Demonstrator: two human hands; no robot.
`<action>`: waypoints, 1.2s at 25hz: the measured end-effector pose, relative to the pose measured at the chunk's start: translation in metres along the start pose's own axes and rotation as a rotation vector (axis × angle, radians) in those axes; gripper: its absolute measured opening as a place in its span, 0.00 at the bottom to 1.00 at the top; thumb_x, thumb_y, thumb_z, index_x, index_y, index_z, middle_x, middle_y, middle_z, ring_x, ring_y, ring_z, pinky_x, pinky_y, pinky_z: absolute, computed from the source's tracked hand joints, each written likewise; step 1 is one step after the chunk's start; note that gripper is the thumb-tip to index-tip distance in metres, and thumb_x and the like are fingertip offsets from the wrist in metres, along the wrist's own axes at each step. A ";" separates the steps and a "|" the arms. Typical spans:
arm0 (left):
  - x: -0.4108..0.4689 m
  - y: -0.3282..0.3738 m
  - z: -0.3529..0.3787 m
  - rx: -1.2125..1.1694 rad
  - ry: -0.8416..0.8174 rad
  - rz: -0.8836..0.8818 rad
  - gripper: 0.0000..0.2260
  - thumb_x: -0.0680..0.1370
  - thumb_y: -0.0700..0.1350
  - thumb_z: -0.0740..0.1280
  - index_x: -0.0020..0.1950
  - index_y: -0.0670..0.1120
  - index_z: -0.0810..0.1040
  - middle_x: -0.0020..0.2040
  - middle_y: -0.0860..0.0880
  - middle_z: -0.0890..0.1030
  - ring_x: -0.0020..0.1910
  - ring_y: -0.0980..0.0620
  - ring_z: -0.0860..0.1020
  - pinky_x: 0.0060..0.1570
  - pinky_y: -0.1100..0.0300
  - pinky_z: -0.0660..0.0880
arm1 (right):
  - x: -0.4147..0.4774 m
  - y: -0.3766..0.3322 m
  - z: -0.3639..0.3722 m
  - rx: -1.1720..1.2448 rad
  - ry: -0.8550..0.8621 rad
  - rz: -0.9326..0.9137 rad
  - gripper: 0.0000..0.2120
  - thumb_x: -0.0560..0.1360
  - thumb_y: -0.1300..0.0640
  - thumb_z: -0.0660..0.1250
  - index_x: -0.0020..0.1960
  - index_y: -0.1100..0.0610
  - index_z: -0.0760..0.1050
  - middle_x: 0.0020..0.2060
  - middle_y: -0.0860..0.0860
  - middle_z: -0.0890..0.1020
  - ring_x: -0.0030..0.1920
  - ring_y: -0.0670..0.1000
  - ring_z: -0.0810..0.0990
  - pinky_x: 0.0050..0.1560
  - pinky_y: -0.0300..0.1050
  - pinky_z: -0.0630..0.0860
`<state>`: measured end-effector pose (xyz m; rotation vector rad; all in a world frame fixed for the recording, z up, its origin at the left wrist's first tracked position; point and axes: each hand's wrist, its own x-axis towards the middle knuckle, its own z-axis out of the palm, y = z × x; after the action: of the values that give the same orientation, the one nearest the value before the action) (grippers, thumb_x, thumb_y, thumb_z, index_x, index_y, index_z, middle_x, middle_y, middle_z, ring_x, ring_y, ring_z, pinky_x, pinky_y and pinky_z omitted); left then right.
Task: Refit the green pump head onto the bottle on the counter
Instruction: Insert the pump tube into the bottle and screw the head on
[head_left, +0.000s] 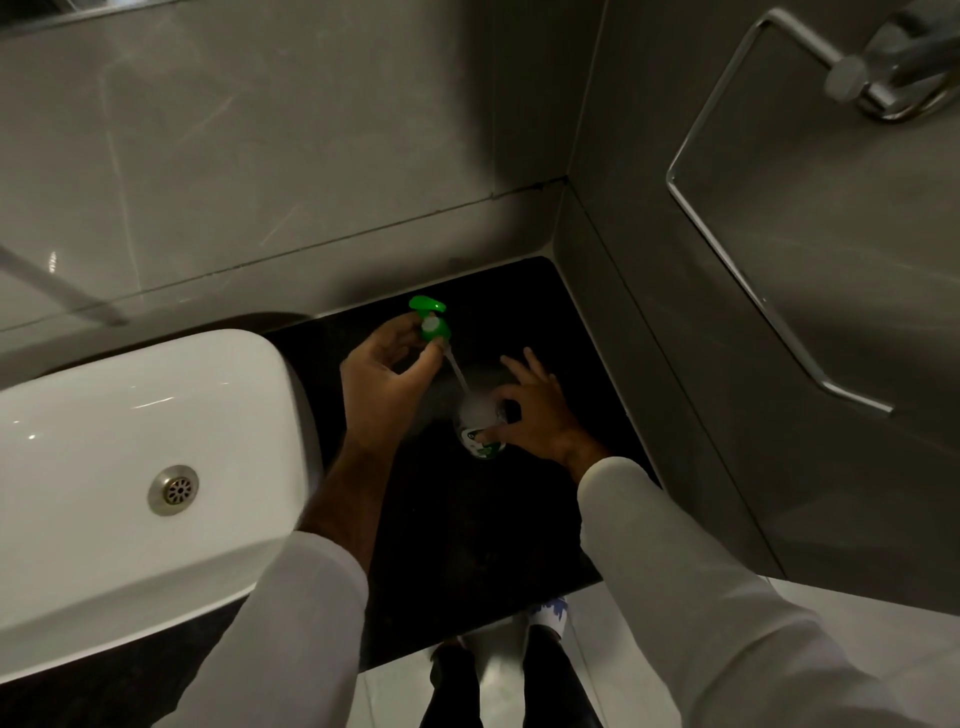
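Observation:
My left hand (379, 379) pinches the green pump head (430, 318) by its collar, held up and tilted. Its clear dip tube (457, 373) slants down to the right, and the tip is at the open mouth of the bottle (479, 421). The bottle is small and pale with a green label, and it stands upright on the black counter (467, 519). My right hand (535, 410) grips the bottle from the right with thumb and forefinger, the other fingers spread.
A white basin (130, 467) with a metal drain (173, 490) fills the left side, close to my left forearm. Grey tiled walls close the corner behind and to the right. A chrome towel rail (748, 280) runs along the right wall.

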<state>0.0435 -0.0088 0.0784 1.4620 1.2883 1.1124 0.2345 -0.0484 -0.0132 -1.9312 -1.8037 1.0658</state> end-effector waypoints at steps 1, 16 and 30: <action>-0.002 -0.005 0.001 -0.007 -0.027 -0.018 0.14 0.76 0.35 0.74 0.61 0.41 0.82 0.54 0.45 0.86 0.55 0.47 0.86 0.59 0.52 0.81 | 0.000 0.001 0.000 -0.001 -0.004 -0.001 0.18 0.64 0.46 0.79 0.51 0.50 0.81 0.80 0.49 0.57 0.80 0.55 0.41 0.77 0.64 0.41; -0.022 -0.038 0.016 0.247 -0.393 -0.196 0.09 0.76 0.39 0.75 0.56 0.43 0.83 0.51 0.51 0.78 0.47 0.69 0.81 0.44 0.78 0.75 | 0.001 0.006 -0.001 0.032 -0.023 -0.022 0.17 0.66 0.45 0.78 0.51 0.51 0.82 0.80 0.48 0.57 0.80 0.56 0.41 0.77 0.65 0.42; -0.022 -0.053 0.023 0.123 -0.354 -0.332 0.32 0.75 0.34 0.74 0.76 0.47 0.67 0.56 0.54 0.82 0.58 0.59 0.81 0.55 0.70 0.79 | 0.001 0.006 -0.001 0.039 -0.002 0.017 0.19 0.64 0.43 0.78 0.52 0.49 0.81 0.79 0.48 0.58 0.80 0.55 0.43 0.77 0.65 0.45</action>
<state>0.0528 -0.0275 0.0203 1.3934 1.3000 0.5377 0.2396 -0.0487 -0.0169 -1.9271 -1.7568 1.1006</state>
